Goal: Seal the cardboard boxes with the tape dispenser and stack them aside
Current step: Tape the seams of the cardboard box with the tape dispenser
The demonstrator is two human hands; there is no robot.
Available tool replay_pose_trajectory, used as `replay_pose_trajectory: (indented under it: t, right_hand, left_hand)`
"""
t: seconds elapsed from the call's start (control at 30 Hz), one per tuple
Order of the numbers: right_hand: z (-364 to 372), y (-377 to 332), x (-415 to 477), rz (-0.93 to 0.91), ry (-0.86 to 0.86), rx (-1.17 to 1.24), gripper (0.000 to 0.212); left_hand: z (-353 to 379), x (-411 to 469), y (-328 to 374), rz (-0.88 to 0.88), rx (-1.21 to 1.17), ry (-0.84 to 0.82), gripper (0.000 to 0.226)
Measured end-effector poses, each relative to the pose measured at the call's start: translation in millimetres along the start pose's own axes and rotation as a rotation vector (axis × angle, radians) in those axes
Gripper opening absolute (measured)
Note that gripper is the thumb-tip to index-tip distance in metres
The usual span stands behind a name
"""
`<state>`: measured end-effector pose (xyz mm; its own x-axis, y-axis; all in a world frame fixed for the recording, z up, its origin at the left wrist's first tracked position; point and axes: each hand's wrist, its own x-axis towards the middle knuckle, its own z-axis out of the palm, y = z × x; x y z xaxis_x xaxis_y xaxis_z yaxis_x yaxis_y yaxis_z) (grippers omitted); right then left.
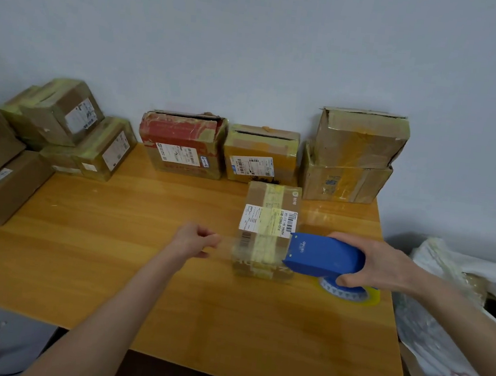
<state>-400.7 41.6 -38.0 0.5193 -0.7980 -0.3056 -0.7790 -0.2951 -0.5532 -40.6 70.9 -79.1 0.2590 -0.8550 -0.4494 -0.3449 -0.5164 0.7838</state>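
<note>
Two grips: right grip (386, 265) clasps tape dispenser (322, 255), roll (349, 293) half-hidden; left grip (196, 239) blurred, prob. clenched empty.

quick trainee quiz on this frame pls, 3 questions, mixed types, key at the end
1. Multiple choice: which of the hands holds the blue tape dispenser? A left, B right, C neither.
2. True or false: the red box sits on top of another box.
3. Short answer: how many boxes make up the stack at the far right by the wall?

Key
1. B, the right hand grips it.
2. False, it stands directly on the table.
3. Two.
</note>
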Motion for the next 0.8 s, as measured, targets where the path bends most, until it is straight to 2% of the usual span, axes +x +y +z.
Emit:
replay_pose_trajectory:
  t: [0.13, 0.37, 0.57, 0.8]
  right_hand:
    - [2.3, 14.2, -10.5, 0.056, -0.017, 0.076, 0.069]
    - [9.6, 17.5, -17.0, 0.074, -0.021, 0.022, 0.072]
    - [9.5, 23.1, -10.6, 0.107, -0.034, -0.069, 0.079]
    - [20.6, 28.1, 3.4, 0.133, -0.025, -0.106, 0.08]
  left_hand:
    - [10.2, -2.7, -6.4, 0.012, 0.035, 0.003, 0.018]
    - [16.2, 1.5, -12.1, 0.016, 0.03, 0.059, 0.014]
    - [12.7, 5.3, -11.7, 0.01, -0.006, 0.033, 0.013]
    - [21.5, 8.1, -22.1, 0.044, 0.06, 0.102, 0.011]
